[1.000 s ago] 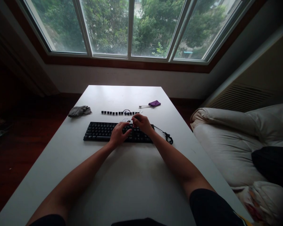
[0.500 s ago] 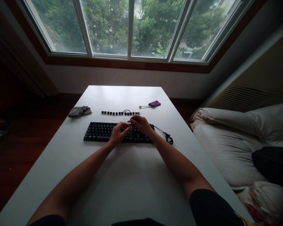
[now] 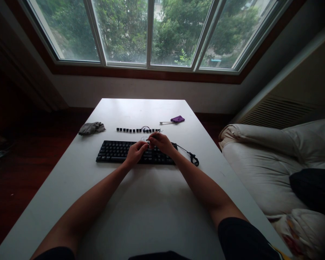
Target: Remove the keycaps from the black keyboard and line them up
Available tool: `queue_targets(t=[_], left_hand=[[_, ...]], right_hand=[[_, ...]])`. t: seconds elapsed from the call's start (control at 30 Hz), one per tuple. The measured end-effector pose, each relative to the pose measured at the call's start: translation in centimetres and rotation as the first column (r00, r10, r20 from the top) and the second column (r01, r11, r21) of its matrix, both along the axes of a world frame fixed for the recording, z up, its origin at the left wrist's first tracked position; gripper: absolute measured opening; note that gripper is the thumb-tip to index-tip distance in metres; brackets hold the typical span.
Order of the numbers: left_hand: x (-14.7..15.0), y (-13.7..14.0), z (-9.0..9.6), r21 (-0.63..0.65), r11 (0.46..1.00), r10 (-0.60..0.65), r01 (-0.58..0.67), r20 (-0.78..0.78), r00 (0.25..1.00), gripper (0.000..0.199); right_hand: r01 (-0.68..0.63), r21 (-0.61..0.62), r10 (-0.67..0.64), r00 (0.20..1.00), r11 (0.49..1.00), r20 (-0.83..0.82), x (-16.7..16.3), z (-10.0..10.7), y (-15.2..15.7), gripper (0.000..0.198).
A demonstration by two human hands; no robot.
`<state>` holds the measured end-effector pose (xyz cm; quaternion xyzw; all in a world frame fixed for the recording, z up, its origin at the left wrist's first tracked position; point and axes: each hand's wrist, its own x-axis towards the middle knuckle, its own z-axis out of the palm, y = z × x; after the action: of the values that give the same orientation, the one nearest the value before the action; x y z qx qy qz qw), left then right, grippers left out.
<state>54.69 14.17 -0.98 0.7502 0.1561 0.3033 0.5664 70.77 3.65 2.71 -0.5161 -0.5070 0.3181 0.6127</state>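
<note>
A black keyboard (image 3: 115, 151) lies across the white table, with several of its keys under my hands. My left hand (image 3: 136, 151) is closed in a pinch above the middle of it; whatever is between the fingertips is too small to make out. Fingertip to fingertip with it, my right hand (image 3: 161, 142) is pinched too, over the right half of the keyboard. A small shiny, wiry thing (image 3: 147, 141) shows between the hands, and thin pale ends stick up past my right fingers. Behind the keyboard runs a row of several black keycaps (image 3: 127, 130).
A crumpled grey cloth (image 3: 91, 128) lies at the left table edge. Farther back on the right are a purple cloth (image 3: 177, 119) and a white-tipped stick (image 3: 165, 123). The bundled keyboard cable (image 3: 194, 159) rests right of the keyboard. A pale sofa (image 3: 260, 159) stands beside the table.
My left fingers have drawn closer together, and the fingertips of both hands have shifted slightly against each other. The keyboard, keycaps and cloths stay where they were.
</note>
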Motion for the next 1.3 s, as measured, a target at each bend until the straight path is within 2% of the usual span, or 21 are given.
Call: queue_targets(t=[0.2,0.33,0.5,0.67,0.77,0.87,0.93,1.13,1.3], left_hand=[[0.0,-0.13,0.13,-0.108,0.99,-0.087,0.092,0.046,0.995,0.03],[0.0,-0.12,0.18,-0.119,0.988,-0.091,0.096,0.042,0.995,0.031],[0.07,-0.33,0.03,-0.08,0.996,-0.045,0.047,0.024,0.999,0.03],[-0.2,-0.78,0.09,0.04,0.998,0.052,-0.05,-0.061,0.997,0.028],[-0.19,-0.86,0.33,-0.073,0.997,-0.001,-0.001,-0.031,1.0,0.034],[0.02,-0.72,0.43,-0.248,0.966,-0.067,0.073,0.031,0.997,0.04],[0.14,-0.54,0.36,-0.314,0.945,-0.075,0.088,0.053,0.996,0.038],[0.09,-0.04,0.26,-0.396,0.914,-0.069,0.089,0.063,0.996,0.027],[-0.02,0.05,0.41,-0.402,0.907,-0.108,0.127,0.07,0.992,0.027]], right_hand=[[0.085,-0.023,-0.084,0.995,0.996,0.046,0.09,0.15,0.1,0.038],[0.103,-0.033,-0.102,0.994,0.994,0.048,0.18,0.14,0.14,0.037],[0.06,-0.011,-0.059,0.997,0.998,0.056,0.12,0.07,0.08,0.036],[0.054,-0.011,-0.053,0.995,0.998,0.079,0.16,-0.09,0.09,0.035],[0.067,-0.02,-0.066,0.995,0.998,0.069,0.23,-0.2,0.18,0.037],[0.062,-0.024,-0.061,0.997,0.998,0.055,0.25,-0.17,0.19,0.038],[0.049,-0.025,-0.048,0.998,0.999,0.052,0.21,-0.05,0.11,0.038],[-0.01,-0.022,0.012,0.998,1.0,0.061,0.15,0.39,-0.18,0.037],[0.006,-0.018,-0.005,0.999,1.0,0.054,0.44,0.52,-0.26,0.038]])
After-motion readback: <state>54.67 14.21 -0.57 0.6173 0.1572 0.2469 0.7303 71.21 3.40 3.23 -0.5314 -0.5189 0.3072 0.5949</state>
